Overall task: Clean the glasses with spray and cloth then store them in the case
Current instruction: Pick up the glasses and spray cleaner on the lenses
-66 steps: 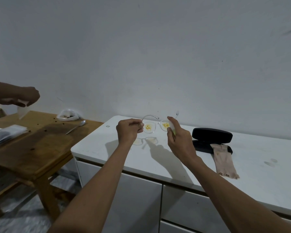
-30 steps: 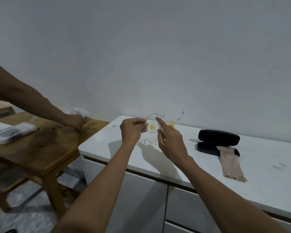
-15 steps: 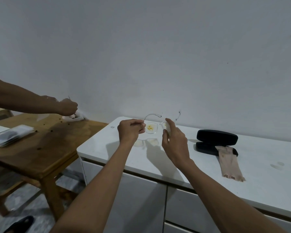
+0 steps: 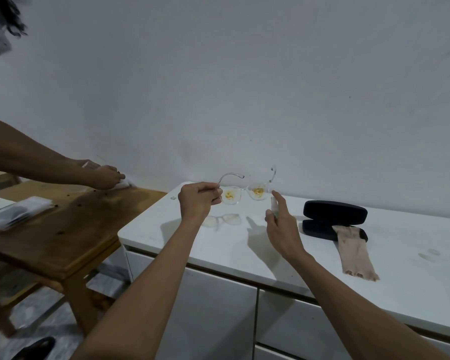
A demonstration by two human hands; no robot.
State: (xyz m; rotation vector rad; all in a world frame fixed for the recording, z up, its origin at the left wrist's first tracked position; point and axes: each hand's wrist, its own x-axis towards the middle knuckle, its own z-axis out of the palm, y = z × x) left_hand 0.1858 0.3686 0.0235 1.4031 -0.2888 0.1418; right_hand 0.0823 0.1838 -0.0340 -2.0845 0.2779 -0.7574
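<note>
Clear-framed glasses [image 4: 244, 194] with yellow smears on both lenses hang in the air above the white cabinet top [image 4: 244, 245]. My left hand [image 4: 199, 201] pinches their left temple. My right hand [image 4: 279, 222] holds a small clear spray bottle [image 4: 273, 207] just below the right lens, index finger raised over its top. An open black glasses case [image 4: 334, 214] lies to the right on the cabinet top. A beige cloth [image 4: 353, 250] lies partly over the case's lower half.
A wooden table [image 4: 63, 224] stands left of the cabinet, with a stack of plastic-wrapped packets [image 4: 16, 214]. Another person's arm [image 4: 63, 167] reaches over that table and wipes with a white cloth. Cabinet drawers sit below the counter edge.
My right hand has drawn back to the right and slightly down from the lenses. The glasses stay in my left hand. The other person's hand has shifted right along the table's far edge.
</note>
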